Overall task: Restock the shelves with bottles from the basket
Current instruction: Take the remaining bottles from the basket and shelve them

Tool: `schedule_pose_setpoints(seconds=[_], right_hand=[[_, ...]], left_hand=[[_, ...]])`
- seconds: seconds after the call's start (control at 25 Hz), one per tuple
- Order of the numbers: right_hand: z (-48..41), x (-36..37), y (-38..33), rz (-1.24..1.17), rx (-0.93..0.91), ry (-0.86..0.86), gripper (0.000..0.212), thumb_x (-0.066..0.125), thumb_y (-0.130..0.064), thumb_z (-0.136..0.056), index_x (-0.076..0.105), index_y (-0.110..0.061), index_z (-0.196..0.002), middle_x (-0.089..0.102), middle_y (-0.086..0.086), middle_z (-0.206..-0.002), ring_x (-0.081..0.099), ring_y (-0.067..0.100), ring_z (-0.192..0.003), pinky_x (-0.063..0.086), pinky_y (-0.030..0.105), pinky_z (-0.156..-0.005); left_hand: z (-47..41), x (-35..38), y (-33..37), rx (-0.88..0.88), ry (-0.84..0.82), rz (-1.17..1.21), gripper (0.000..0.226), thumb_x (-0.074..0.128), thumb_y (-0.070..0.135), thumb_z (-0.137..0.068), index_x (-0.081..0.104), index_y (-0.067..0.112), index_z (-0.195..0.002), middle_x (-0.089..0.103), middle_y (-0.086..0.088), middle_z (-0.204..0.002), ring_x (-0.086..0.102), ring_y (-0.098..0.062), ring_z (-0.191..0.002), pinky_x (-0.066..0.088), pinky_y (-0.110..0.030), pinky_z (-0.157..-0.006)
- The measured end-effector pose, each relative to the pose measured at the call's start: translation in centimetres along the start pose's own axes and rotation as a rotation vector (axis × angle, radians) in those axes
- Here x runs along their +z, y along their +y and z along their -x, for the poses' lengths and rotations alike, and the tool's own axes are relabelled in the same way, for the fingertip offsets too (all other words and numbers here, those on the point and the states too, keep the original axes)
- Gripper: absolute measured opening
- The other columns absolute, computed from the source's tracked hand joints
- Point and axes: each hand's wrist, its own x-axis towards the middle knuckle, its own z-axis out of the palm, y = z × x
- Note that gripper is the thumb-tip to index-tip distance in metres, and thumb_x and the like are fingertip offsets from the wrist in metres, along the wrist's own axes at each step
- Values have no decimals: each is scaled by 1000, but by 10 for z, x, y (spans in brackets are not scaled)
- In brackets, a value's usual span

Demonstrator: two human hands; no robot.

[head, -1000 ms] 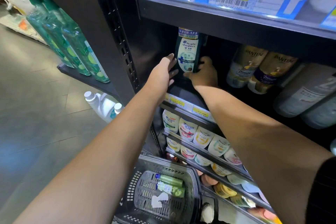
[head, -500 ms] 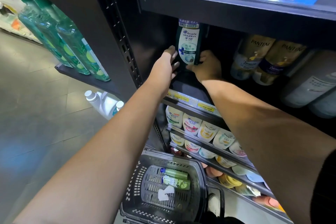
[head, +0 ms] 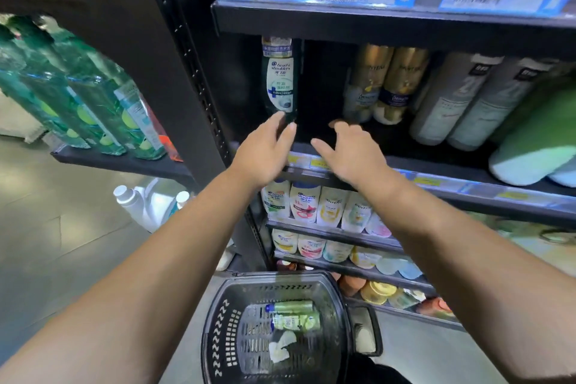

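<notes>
Both my hands are out in front of the shelf with nothing in them. My left hand [head: 265, 153] is spread, its fingertips [head: 280, 117] at the foot of the dark Head & Shoulders bottle [head: 279, 78], whether touching I cannot tell. My right hand [head: 352, 153] is spread too, hovering just right of it over the dark shelf [head: 436, 162]. That bottle stands upright at the far left of this shelf, with two gold Pantene bottles [head: 386, 84] farther right. Near me, low down, the black basket [head: 218, 337] holds two green bottles [head: 294, 315] lying on their sides.
</notes>
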Motion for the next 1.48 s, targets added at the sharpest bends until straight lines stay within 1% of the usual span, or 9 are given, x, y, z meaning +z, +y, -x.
schedule_pose_setpoints(seconds=[0.12, 0.24, 0.36, 0.44, 0.68, 0.88, 1.12, 1.32, 1.48], right_hand=[[39, 4, 15, 119, 17, 15, 63, 39, -59, -95, 41, -15, -139, 47, 11, -136, 45, 32, -125, 38, 45, -100], [76, 13, 35, 280, 23, -31, 71, 33, -62, -95, 23, -19, -151, 27, 7, -156, 19, 28, -145, 11, 50, -117], [106, 24, 48, 316, -10, 8, 78, 37, -61, -94, 6, -25, -155, -3, 4, -163, -6, 27, -150, 0, 55, -118], [123, 33, 54, 289, -15, -9, 77, 39, -61, -93, 6, -28, -155, -11, 4, -163, -9, 27, -149, -2, 55, -117], [179, 84, 77, 276, -50, -96, 78, 66, -58, -78, 44, -22, -143, 32, 15, -155, 31, 38, -141, 26, 63, -109], [219, 131, 94, 214, -28, -452, 76, 43, -57, -94, 6, -29, -154, -8, 5, -162, -7, 30, -149, 1, 56, -117], [258, 189, 84, 242, -46, -535, 76, 52, -51, -88, 16, -27, -151, 12, 6, -160, 14, 30, -145, 16, 53, -115], [265, 256, 73, 207, -13, -716, 68, 51, -43, -90, 22, -27, -150, 21, 5, -156, 20, 31, -140, 24, 52, -112], [259, 330, 62, 282, 39, -798, 68, 50, -47, -92, 23, -25, -150, 29, 9, -151, 27, 32, -138, 27, 48, -110]], left_hand=[[10, 15, -15, 90, -90, -238, 56, 35, 41, -103, 32, 14, -152, 44, -7, -151, 36, -24, -141, 22, -42, -119], [26, 31, -25, 155, -119, -470, 59, 37, 44, -101, 32, 13, -151, 35, -10, -156, 24, -29, -147, 16, -47, -120], [48, 47, -35, 213, -94, -631, 65, 37, 48, -100, 24, 13, -154, 14, -9, -164, 10, -28, -151, 13, -47, -121], [67, 57, -41, 182, -95, -604, 66, 38, 47, -100, 21, 14, -155, 13, -7, -164, 10, -25, -151, 9, -45, -122], [148, 103, -64, -12, -231, -619, 67, 41, 48, -99, 22, 14, -154, 20, -8, -162, 16, -27, -149, 12, -45, -121], [228, 133, -101, -188, -302, -591, 67, 44, 48, -98, 24, 16, -154, 20, -8, -162, 15, -26, -150, 9, -43, -121], [289, 153, -153, -352, -374, -540, 71, 49, 45, -95, 22, 16, -154, 20, -10, -162, 19, -27, -149, 16, -44, -121], [311, 166, -210, -418, -459, -490, 72, 41, 46, -98, 15, 13, -156, 17, -10, -163, 17, -25, -149, 16, -39, -121], [310, 177, -273, -446, -456, -400, 73, 48, 43, -97, 18, 11, -155, 21, -13, -161, 19, -26, -148, 13, -35, -121]])
